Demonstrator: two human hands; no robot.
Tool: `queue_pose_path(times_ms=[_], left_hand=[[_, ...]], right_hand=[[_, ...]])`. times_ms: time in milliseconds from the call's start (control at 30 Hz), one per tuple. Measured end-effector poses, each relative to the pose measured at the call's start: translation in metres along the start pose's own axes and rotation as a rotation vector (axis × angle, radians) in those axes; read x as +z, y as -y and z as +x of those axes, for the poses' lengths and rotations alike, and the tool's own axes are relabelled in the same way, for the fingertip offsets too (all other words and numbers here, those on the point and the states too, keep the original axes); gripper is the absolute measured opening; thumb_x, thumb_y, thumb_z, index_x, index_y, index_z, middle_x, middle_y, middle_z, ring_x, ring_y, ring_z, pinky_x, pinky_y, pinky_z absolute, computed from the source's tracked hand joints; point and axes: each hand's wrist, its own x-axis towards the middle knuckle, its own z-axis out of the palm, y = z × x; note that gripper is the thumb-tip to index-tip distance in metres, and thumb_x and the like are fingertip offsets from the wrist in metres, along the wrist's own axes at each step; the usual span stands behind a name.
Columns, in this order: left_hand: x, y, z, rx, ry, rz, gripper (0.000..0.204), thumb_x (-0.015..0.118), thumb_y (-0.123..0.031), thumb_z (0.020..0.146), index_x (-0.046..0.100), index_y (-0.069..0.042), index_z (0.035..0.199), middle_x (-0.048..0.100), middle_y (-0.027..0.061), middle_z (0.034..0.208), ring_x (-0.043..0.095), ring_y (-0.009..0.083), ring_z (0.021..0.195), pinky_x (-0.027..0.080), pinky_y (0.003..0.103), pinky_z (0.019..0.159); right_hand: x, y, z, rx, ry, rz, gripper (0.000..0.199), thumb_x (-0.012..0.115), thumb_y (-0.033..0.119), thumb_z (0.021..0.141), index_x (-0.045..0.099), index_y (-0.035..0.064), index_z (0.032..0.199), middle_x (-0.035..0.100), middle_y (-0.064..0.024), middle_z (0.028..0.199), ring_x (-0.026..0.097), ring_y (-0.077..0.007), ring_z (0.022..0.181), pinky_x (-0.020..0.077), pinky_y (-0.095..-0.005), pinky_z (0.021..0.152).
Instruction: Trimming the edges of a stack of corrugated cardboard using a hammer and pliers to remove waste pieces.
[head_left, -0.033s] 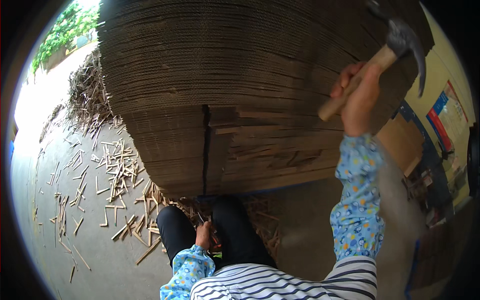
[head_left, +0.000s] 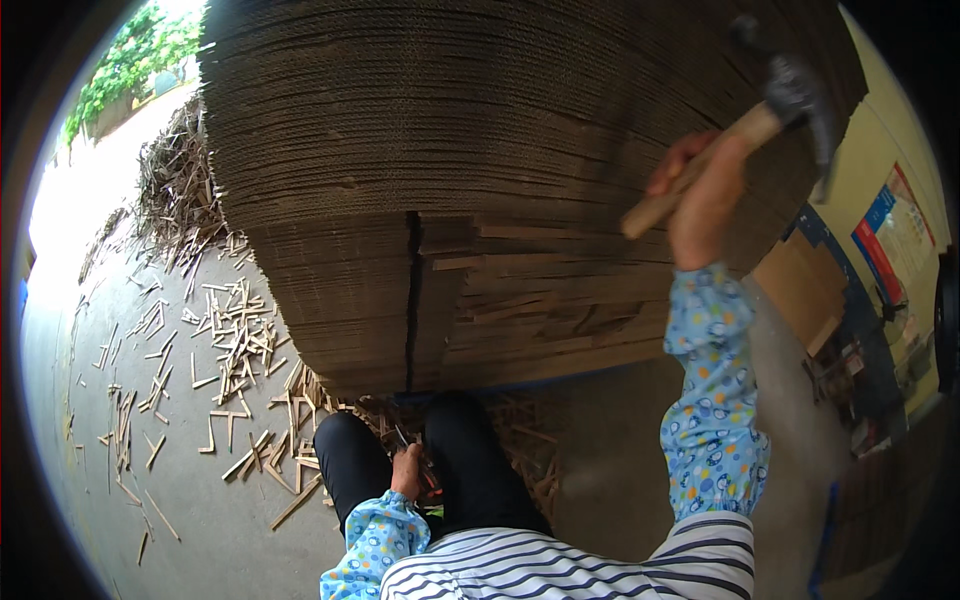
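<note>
My right hand (head_left: 708, 205) is raised at the upper right, closed round the wooden handle of a claw hammer (head_left: 750, 130). The hammer's grey metal head points up and to the right, slightly blurred. Behind it rises a tall stack of corrugated cardboard sheets (head_left: 400, 130), with a dark vertical gap low in its face and torn, uneven edges right of that gap. Low between my knees, my left hand (head_left: 405, 472) is closed on a tool with a thin metal tip (head_left: 402, 437) and some red by the hand. Most of that tool is hidden, so its kind is unclear.
Cardboard strips (head_left: 240, 340) lie scattered over the grey floor (head_left: 185, 470) on the left. A heap of scraps (head_left: 178, 185) stands farther back. More scraps lie under the stack. At the right are a flat brown cardboard piece (head_left: 800, 290) and a pale wall with a poster (head_left: 895, 235).
My right hand and the hammer have moved a little to the left, with the hammer head slightly lower. My left hand and its tool have stayed put.
</note>
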Motion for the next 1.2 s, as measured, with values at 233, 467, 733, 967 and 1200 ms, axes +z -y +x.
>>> queue_pose_path(times_ms=[233, 467, 733, 967, 1200], left_hand=[[-0.021, 0.019, 0.02, -0.015, -0.01, -0.043, 0.023, 0.049, -0.024, 0.08, 0.057, -0.002, 0.082, 0.056, 0.0075, 0.067, 0.056, 0.0212, 0.055, 0.047, 0.033, 0.049], [-0.015, 0.022, 0.023, -0.014, 0.005, -0.067, 0.023, 0.049, -0.023, 0.08, 0.057, -0.002, 0.085, 0.055, 0.0078, 0.071, 0.056, 0.0223, 0.058, 0.047, 0.035, 0.052], [-0.011, 0.005, 0.007, -0.031, -0.003, -0.076, 0.021, 0.05, -0.022, 0.081, 0.057, -0.003, 0.083, 0.055, 0.0071, 0.069, 0.056, 0.0207, 0.059, 0.048, 0.033, 0.053], [-0.025, 0.012, 0.003, -0.021, -0.042, -0.044, 0.022, 0.05, -0.025, 0.081, 0.056, -0.003, 0.079, 0.054, 0.007, 0.066, 0.056, 0.0209, 0.056, 0.047, 0.033, 0.05], [-0.02, 0.033, 0.034, 0.016, 0.0, -0.05, 0.021, 0.05, -0.023, 0.08, 0.057, -0.003, 0.082, 0.056, 0.0065, 0.072, 0.056, 0.02, 0.061, 0.047, 0.034, 0.053]], right_hand=[[-0.003, 0.023, 0.003, 0.385, 0.279, -0.199, 0.045, 0.041, 0.05, 0.091, 0.046, 0.0071, 0.077, 0.044, -0.0007, 0.056, 0.043, -0.0098, 0.04, 0.0375, -0.0234, 0.037], [0.001, -0.012, 0.003, 0.359, 0.281, -0.325, 0.047, 0.037, 0.051, 0.092, 0.046, 0.0074, 0.075, 0.047, -0.0024, 0.056, 0.043, -0.0115, 0.038, 0.0372, -0.0261, 0.034], [0.012, 0.002, 0.023, -0.025, 0.017, 0.041, 0.048, 0.041, 0.053, 0.09, 0.043, 0.0085, 0.071, 0.044, -0.0023, 0.057, 0.04, -0.01, 0.036, 0.0356, -0.024, 0.032], [-0.001, 0.029, 0.038, 0.33, 0.2, -0.23, 0.051, 0.039, 0.055, 0.09, 0.045, 0.0072, 0.073, 0.044, -0.0027, 0.054, 0.042, -0.0116, 0.036, 0.0352, -0.0246, 0.033], [-0.012, 0.005, 0.05, 0.29, 0.269, -0.339, 0.048, 0.037, 0.052, 0.091, 0.046, 0.0081, 0.072, 0.045, -0.0012, 0.053, 0.043, -0.0113, 0.036, 0.0369, -0.0259, 0.031]])
